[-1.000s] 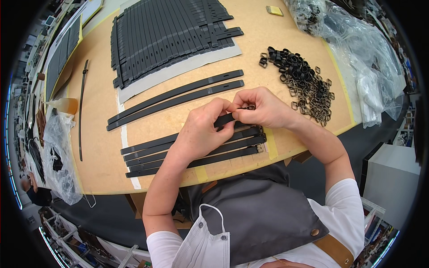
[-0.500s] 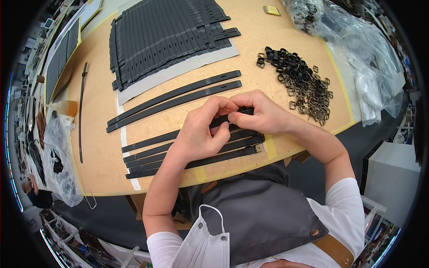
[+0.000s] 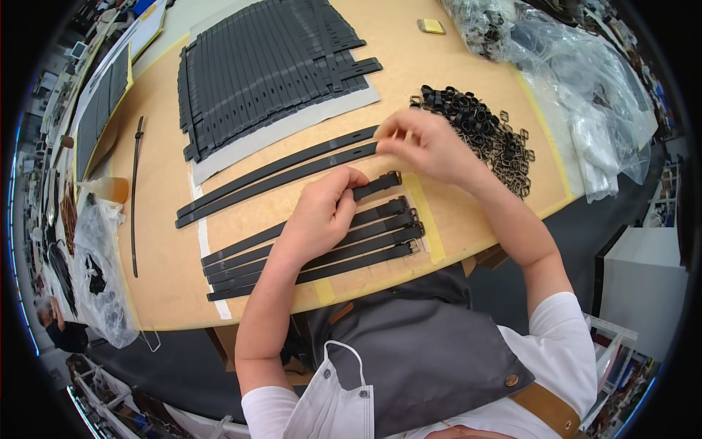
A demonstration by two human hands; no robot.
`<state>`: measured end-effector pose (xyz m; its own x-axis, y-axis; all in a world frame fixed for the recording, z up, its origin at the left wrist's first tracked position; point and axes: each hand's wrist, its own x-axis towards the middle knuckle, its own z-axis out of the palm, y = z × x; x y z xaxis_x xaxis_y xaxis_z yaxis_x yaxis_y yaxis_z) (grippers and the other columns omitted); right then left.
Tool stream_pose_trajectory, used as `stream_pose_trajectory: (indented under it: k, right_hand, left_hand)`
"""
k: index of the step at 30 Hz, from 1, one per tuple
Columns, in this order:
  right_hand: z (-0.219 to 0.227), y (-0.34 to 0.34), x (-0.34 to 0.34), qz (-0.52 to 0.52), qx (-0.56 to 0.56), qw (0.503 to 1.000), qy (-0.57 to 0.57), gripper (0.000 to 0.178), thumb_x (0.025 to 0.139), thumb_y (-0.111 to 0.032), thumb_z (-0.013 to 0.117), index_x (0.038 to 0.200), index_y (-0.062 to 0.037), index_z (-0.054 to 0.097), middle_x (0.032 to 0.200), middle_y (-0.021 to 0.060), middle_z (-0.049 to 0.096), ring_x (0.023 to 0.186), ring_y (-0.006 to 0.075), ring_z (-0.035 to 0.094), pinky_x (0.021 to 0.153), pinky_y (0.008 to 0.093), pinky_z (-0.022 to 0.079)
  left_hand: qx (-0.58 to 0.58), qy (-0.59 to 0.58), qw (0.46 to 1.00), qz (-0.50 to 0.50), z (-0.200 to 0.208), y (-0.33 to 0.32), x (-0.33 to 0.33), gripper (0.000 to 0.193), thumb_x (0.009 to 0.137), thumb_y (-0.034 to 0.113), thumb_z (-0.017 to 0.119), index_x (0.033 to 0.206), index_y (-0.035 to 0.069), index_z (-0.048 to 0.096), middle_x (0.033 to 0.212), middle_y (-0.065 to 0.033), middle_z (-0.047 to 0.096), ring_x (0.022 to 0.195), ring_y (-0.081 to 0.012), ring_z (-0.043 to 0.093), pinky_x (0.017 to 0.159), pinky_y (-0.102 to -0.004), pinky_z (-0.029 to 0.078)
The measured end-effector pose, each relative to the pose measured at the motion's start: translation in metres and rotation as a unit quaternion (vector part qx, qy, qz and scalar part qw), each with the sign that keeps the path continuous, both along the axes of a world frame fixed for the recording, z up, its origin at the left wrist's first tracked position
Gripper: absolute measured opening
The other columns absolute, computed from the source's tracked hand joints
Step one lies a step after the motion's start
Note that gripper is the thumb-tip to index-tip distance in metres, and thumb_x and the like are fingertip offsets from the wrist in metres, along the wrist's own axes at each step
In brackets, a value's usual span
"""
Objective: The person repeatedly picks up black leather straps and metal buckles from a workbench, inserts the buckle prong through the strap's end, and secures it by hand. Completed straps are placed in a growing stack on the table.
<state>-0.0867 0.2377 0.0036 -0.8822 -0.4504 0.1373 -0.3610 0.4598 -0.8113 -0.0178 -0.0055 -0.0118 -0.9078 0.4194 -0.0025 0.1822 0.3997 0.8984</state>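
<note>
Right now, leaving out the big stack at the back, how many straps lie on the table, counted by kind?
Buckled straps, one gripped by the left hand: 5
Long straps without a buckle: 2
Thin strap alone at the left: 1
Total: 8

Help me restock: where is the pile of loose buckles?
In the head view, the buckle pile lies on the table's far right, just beyond the right hand and beside the clear plastic bags.
</note>
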Motion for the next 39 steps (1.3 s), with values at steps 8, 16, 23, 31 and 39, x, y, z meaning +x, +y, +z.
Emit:
stream_pose_trajectory:
  k: [8,16,23,31,39]
  right_hand:
    - [-0.028,0.023,-0.026,-0.078,0.197,0.965,0.156,0.017,0.097,-0.008,0.065,0.11,-0.0064,0.075,0.111,0.0103,0.068,0.114,0.0307,0.06,0.103,0.0403,0.05]
    - [-0.028,0.024,-0.028,-0.089,0.144,0.979,0.113,0.019,0.094,-0.006,0.072,0.112,-0.002,0.073,0.102,0.0117,0.071,0.095,0.0264,0.066,0.09,0.0354,0.055]
    - [-0.019,0.028,-0.027,-0.106,0.08,0.991,-0.012,0.024,0.093,-0.004,0.072,0.117,-0.0015,0.073,0.104,0.0123,0.075,0.092,0.0215,0.073,0.086,0.0333,0.058]
    - [-0.004,0.019,-0.016,-0.127,0.022,0.99,-0.062,0.022,0.096,-0.004,0.072,0.118,-0.0009,0.074,0.102,0.0048,0.076,0.091,0.0089,0.07,0.086,0.026,0.057]
    - [-0.014,0.009,-0.009,-0.041,-0.08,0.983,-0.162,0.024,0.101,-0.006,0.069,0.122,0.0038,0.067,0.105,0.0043,0.072,0.096,0.0092,0.069,0.085,0.0252,0.058]
  left_hand:
    - [-0.143,0.297,0.941,0.078,-0.011,0.002,-0.013,0.024,0.089,-0.005,0.065,0.113,-0.001,0.066,0.113,-0.0132,0.065,0.108,-0.0335,0.06,0.093,-0.0414,0.051]
    - [-0.165,0.223,0.957,0.079,-0.024,-0.01,-0.021,0.024,0.089,0.003,0.074,0.111,0.001,0.067,0.106,-0.0121,0.062,0.105,-0.0321,0.058,0.094,-0.0401,0.049]
    - [-0.138,0.166,0.973,0.085,-0.024,-0.011,-0.022,0.019,0.088,0.004,0.075,0.104,0.003,0.065,0.104,-0.012,0.06,0.104,-0.032,0.055,0.096,-0.0404,0.046]
    - [-0.152,0.177,0.97,0.074,-0.021,-0.01,-0.021,0.017,0.089,0.003,0.074,0.099,0.001,0.06,0.099,-0.0126,0.06,0.1,-0.0315,0.056,0.09,-0.0394,0.048]
    - [-0.17,0.191,0.965,0.065,-0.012,-0.014,-0.019,0.015,0.091,0.004,0.071,0.098,0.002,0.058,0.095,-0.0145,0.062,0.096,-0.0341,0.06,0.085,-0.0426,0.05]
